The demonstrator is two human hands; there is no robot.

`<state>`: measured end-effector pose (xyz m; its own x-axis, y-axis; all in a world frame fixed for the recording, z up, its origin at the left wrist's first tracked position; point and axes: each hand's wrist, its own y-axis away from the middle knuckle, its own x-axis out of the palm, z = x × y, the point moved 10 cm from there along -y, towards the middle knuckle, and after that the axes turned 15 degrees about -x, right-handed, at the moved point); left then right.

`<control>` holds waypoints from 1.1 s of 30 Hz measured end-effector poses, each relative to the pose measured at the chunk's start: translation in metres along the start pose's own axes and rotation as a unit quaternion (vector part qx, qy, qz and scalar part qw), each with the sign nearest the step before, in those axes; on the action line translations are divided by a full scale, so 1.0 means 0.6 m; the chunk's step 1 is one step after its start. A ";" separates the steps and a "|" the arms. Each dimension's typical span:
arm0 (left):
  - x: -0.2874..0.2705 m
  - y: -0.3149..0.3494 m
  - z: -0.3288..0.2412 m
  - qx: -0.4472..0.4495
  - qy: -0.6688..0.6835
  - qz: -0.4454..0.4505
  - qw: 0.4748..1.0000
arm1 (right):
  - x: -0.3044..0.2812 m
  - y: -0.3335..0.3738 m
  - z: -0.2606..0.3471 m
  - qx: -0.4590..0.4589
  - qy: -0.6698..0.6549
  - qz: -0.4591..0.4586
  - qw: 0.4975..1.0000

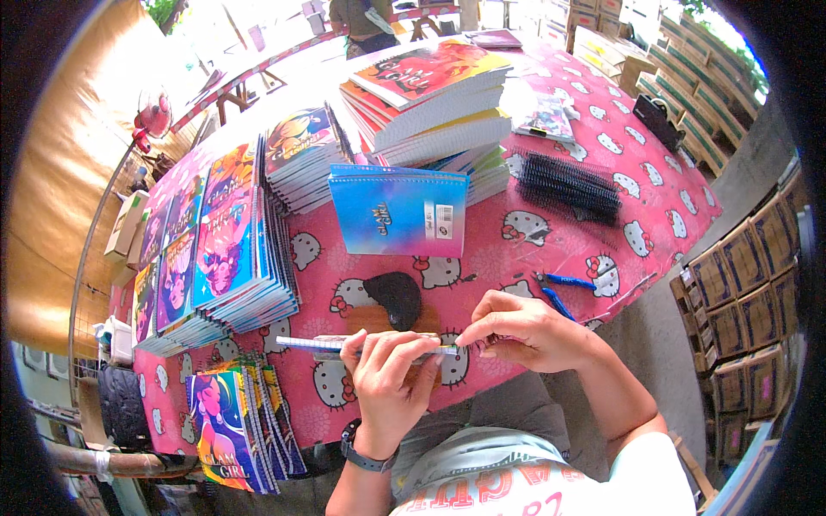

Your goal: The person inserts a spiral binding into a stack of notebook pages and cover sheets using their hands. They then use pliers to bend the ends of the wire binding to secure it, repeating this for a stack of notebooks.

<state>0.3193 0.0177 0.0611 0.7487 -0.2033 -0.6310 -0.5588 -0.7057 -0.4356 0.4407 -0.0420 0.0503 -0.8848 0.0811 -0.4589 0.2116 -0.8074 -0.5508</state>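
Note:
My left hand [391, 371] is wrapped round a notebook [301, 344], held edge-on and nearly level above the near side of the table. At the notebook's right end my right hand [527, 334] pinches with thumb and fingertips; whatever is between them is too small to make out. Just beyond the notebook a black rounded object [394, 297] lies partly over a brown wooden piece [370, 317]. Blue-handled pliers [570, 282] rest beyond my right hand, with another blue handle [557, 304] beside them. Farther back is a blue spiral notebook [400, 215].
Stacks of colourful spiral notebooks [232, 232] fill the left, with a taller stack [430, 95] behind. More notebooks [228, 430] stand at the near left edge. Black plastic coils [568, 189] lie right on the pink patterned tablecloth [525, 225]. Boxes [731, 284] are stacked beyond the right edge.

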 end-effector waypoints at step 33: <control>0.023 0.015 -0.011 0.036 -0.015 0.041 0.998 | 0.017 0.015 -0.004 0.115 0.025 0.013 0.993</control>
<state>0.3271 0.0043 0.0527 0.6885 -0.2367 -0.6855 -0.6430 -0.6363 -0.4262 0.4345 -0.0470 0.0386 -0.8578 0.0826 -0.5073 0.1289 -0.9209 -0.3680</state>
